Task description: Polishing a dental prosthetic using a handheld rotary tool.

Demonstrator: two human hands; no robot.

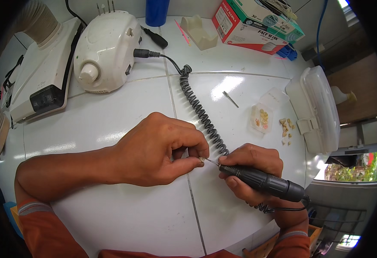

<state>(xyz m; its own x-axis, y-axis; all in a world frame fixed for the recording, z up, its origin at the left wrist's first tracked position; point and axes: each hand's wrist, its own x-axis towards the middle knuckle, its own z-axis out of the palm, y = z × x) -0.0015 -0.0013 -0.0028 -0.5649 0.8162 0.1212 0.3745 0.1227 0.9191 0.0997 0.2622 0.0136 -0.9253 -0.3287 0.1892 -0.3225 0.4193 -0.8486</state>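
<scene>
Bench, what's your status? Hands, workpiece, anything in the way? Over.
Left hand pinching small pale piece. Right hand gripping black rotary handpiece, bit at the piece. Coiled cord nearby, nothing visibly blocking.

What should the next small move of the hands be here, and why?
Probably the left hand should turn the small pale piece slightly beside the thin metal bit: that hand pinches the piece, and the right hand holds the black rotary tool with the bit pointing at it. Whether they touch is too small to tell.
</scene>
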